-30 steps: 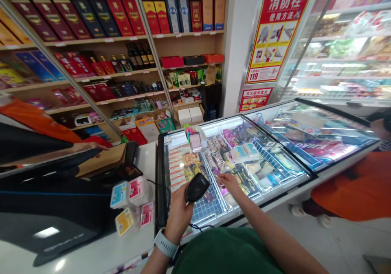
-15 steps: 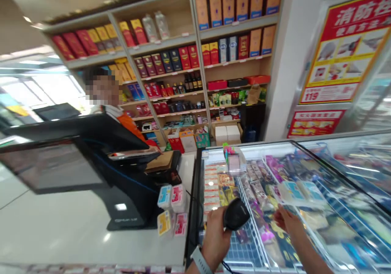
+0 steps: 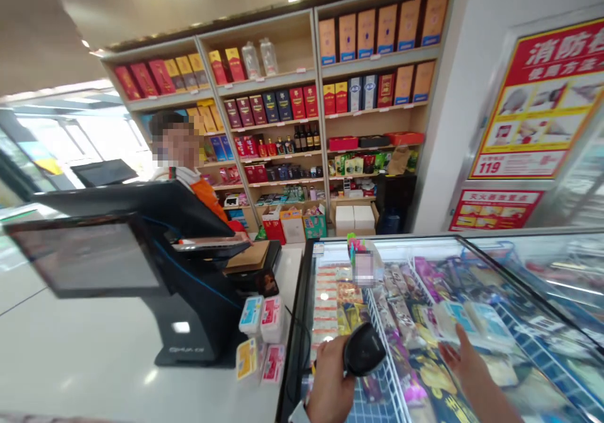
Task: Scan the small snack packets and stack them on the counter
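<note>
My left hand (image 3: 330, 382) is wrapped round a black handheld barcode scanner (image 3: 363, 349), held over the glass lid of a chest freezer (image 3: 472, 265). My right hand (image 3: 465, 363) rests on the glass farther right, fingers stretched out flat over the packets inside. Under the lid lie many wrapped ice creams in wire baskets. A small bunch of coloured items (image 3: 359, 250) stands at the freezer's far left corner.
A black checkout terminal (image 3: 141, 265) with two screens stands on the white counter (image 3: 85, 354); small colourful packs (image 3: 262, 319) sit beside it. A person in an orange vest (image 3: 202, 190) stands behind the terminal. Shelves of boxed goods (image 3: 292, 102) fill the back wall. Red fire-hydrant posters (image 3: 533, 102) hang at the right.
The view has swung up and left, bringing the terminal and the person behind it into sight. My left hand keeps the scanner; my right hand has slid right across the glass and flattened.
</note>
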The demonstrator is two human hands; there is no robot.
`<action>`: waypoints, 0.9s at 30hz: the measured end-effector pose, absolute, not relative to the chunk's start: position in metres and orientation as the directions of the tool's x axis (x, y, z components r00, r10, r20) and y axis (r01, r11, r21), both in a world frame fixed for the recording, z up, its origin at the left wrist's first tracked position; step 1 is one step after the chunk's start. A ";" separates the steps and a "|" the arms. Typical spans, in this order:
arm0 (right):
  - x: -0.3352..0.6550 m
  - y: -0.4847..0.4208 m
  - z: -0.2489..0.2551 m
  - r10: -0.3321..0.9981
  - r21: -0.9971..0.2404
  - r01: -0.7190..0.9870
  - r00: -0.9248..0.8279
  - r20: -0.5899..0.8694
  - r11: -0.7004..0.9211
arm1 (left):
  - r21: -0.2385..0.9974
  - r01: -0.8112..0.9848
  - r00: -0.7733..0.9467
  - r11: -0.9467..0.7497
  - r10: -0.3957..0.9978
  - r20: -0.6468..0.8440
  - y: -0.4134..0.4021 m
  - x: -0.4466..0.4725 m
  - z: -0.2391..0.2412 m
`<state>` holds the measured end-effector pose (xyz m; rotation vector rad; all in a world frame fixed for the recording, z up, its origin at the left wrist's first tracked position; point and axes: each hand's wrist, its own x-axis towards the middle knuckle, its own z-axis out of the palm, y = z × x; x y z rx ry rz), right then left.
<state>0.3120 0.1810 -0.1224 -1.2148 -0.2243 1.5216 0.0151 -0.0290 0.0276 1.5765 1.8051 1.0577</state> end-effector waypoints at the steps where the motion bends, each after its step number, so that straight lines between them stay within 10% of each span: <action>1: 0.309 0.180 -0.118 0.719 -0.715 -0.605 0.315 -0.620 -0.352 | 0.819 0.574 -0.193 0.009 0.973 0.124 -0.028 0.015 0.025; 27: 0.301 0.169 -0.087 0.642 -0.687 -0.658 0.389 -0.660 -0.308 | 0.782 0.618 -0.096 -0.080 0.980 0.176 -0.017 0.016 0.027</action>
